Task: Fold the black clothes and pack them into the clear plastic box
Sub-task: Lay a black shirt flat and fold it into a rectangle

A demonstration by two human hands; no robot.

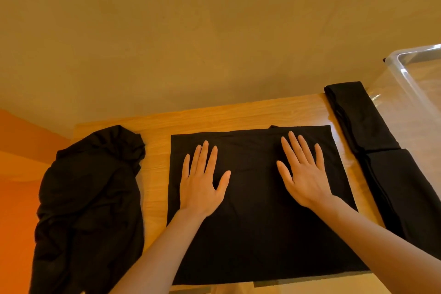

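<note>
Left hand (201,184) and right hand (304,174) flat on folded cloth (257,234), fingers straight and spread, pile (90,203) left of cloth, box (415,71) right

Warm dim light, soft focus — wide-angle edge warp

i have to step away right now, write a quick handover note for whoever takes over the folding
Left hand and right hand: both open, pressed flat on the black garment spread square at the table's middle.
Unfolded heap of black clothes lies at the left.
Two folded pieces lie at the right, beside the clear plastic box.
Done: two pieces folded; the middle one partly folded.
Left: finish this one, fold the heap, pack all into the box.
</note>
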